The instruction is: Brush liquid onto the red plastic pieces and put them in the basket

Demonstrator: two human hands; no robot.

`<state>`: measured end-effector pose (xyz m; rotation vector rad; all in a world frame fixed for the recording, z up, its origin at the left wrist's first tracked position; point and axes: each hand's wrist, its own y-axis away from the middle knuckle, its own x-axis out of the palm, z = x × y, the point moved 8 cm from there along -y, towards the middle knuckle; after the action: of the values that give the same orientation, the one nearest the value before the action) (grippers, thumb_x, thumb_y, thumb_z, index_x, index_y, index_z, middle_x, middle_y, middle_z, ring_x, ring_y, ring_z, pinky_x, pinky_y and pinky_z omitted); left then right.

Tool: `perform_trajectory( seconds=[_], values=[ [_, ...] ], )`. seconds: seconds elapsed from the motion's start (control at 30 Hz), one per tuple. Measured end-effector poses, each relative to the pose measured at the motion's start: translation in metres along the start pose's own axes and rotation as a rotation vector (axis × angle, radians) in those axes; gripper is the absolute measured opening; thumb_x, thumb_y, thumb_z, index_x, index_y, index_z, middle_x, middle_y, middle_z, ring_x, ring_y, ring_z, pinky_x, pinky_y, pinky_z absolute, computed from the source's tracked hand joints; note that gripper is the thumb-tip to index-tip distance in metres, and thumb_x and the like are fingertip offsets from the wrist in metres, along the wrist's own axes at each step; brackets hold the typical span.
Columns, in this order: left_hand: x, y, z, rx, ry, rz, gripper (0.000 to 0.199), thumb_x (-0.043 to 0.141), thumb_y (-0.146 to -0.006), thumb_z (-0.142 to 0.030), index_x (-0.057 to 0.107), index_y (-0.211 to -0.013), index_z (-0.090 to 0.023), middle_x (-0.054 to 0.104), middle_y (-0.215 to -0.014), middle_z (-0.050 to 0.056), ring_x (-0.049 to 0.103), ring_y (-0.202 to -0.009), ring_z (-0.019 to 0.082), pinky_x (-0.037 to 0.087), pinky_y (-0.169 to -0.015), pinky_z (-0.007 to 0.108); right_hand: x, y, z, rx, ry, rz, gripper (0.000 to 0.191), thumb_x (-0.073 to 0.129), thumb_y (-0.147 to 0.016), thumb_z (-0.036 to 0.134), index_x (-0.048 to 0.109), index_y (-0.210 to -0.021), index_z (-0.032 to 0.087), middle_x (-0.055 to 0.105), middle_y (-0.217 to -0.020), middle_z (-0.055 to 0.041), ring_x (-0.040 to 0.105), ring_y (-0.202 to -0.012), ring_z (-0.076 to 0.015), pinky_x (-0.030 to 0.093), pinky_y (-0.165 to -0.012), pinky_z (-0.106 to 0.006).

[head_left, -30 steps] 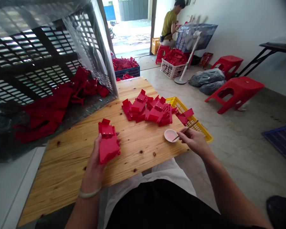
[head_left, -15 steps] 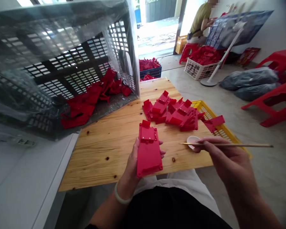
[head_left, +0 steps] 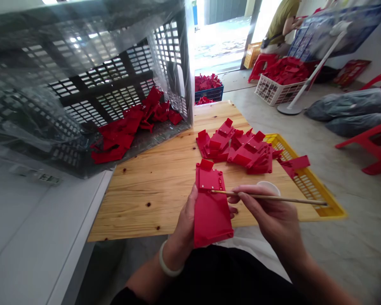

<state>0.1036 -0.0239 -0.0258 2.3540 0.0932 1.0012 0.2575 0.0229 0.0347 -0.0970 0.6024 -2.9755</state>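
Pine-coloured tabletop [head_left: 146, 222], knots visible, stands on a pale tiled floor [head_left: 362, 199]; bright doorway [head_left: 224, 44] at 12 o'clock. Clock face below is centred on the held piece, 12 pointing away from the wearer.

Left hand [head_left: 186, 218]: fingers wrapped around the sides of a red plastic piece [head_left: 211, 216], gripped firmly, above the table's near edge, raised section at its 12 o'clock end. Right hand [head_left: 279, 218], at 3 o'clock: fingertips pinched together on a thin brush [head_left: 300, 199]; its tip points to 9 o'clock and lies over the piece, just below two pale dots. Contact of tip with surface: cannot tell.

Surroundings: heap of similar red parts [head_left: 241, 148] at 1 o'clock; white dish [head_left: 271, 186] between 2 and 3, partly hidden by the right hand; yellow crate [head_left: 332, 205] at 3; plastic-lined dark crate [head_left: 104, 91] at 10, red parts inside. Co-worker [head_left: 283, 23] at 1, far off.
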Motion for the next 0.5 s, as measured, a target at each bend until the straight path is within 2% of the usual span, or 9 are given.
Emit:
perform_trajectory(
  seconds=[0.17, 0.33, 0.5],
  values=[
    [-0.0014, 0.0004, -0.0008, 0.008, -0.023, -0.023, 0.077, 0.036, -0.111, -0.065, 0.076, -0.128, -0.002, 0.083, -0.110, 0.026, 0.082, -0.094, 0.036, 0.064, -0.091, 0.046, 0.0014, -0.0048, 0.0056, -0.004, 0.029, 0.006, 0.014, 0.074, -0.101, 0.020, 0.083, -0.109, 0.028, 0.082, -0.088, -0.0003, 0.081, -0.077, -0.0162, 0.068, -0.066, -0.022],
    [0.0024, 0.0004, -0.0048, 0.039, -0.023, -0.029, 0.071, 0.043, -0.109, -0.064, 0.081, -0.116, -0.004, 0.084, -0.101, 0.024, 0.083, -0.088, 0.034, 0.066, -0.087, 0.044, 0.0010, -0.0033, 0.0071, 0.038, 0.047, 0.009, 0.009, 0.075, -0.101, 0.025, 0.083, -0.106, 0.026, 0.082, -0.088, -0.0012, 0.081, -0.077, -0.0173, 0.069, -0.067, -0.024],
    [0.0063, 0.0016, -0.0085, 0.074, 0.005, -0.040, 0.063, 0.051, -0.107, -0.063, 0.082, -0.112, -0.008, 0.085, -0.102, 0.021, 0.083, -0.086, 0.032, 0.066, -0.086, 0.042, 0.0010, 0.0029, 0.0011, 0.086, 0.039, 0.019, 0.011, 0.075, -0.102, 0.024, 0.083, -0.109, 0.029, 0.083, -0.092, -0.0002, 0.082, -0.080, -0.0163, 0.070, -0.073, -0.024]
  ],
)
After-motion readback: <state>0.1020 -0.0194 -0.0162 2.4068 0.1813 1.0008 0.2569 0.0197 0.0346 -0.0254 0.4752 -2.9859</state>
